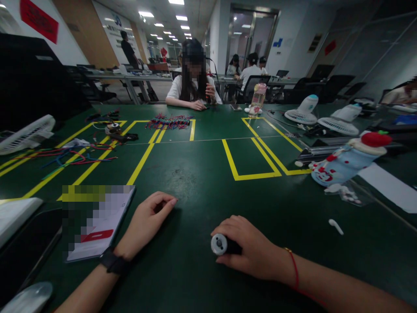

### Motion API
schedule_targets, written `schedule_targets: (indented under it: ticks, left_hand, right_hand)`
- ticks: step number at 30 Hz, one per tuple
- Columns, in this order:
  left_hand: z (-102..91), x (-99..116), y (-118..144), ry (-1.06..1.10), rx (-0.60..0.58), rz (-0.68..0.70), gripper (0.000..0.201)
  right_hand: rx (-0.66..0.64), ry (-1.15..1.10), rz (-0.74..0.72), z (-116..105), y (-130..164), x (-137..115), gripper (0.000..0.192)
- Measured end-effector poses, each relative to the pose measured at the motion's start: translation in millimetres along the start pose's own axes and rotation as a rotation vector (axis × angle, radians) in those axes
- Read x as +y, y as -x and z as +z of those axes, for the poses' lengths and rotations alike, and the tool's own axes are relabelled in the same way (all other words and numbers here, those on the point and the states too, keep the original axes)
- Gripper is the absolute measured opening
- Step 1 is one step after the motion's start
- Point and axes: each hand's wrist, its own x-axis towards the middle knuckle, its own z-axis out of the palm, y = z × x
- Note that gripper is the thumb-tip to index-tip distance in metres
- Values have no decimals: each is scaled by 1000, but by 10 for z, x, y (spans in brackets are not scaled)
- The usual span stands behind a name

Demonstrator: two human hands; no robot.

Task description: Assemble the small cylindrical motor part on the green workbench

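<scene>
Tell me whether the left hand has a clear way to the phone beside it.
Probably yes. The left hand rests loosely curled on the green table, empty, and the phone lies right beside it with nothing between them.

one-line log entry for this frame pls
left hand: empty, resting on table beside phone | right hand: closed on small black cylinder | earbud: loose, right of it
</scene>
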Motion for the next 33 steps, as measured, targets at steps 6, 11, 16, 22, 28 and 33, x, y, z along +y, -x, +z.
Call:
schedule_targets:
  ticks: [6,11,16,22,28,33]
  left_hand:
    - [87,181,96,56,-150,98,17]
    - [258,574,301,185,-279,211,21]
    - [395,845,435,223,-244,291,18]
    - [284,777,410,216,-130,296,14]
    - [182,445,334,46,-299,354,14]
    - [239,309,286,-96,-426,380,11]
  right_hand:
    - [2,2,-2,-1,6,-8,38]
    - [-5,38,-9,18,-11,6,34]
    - [-5,50,-18,42,-28,27,29]
    - [-3,36,-12,28,-20,24,32]
    - [-2,23,-11,17,-6,31,37]
    - [3,12,-15,24,-12,53,37]
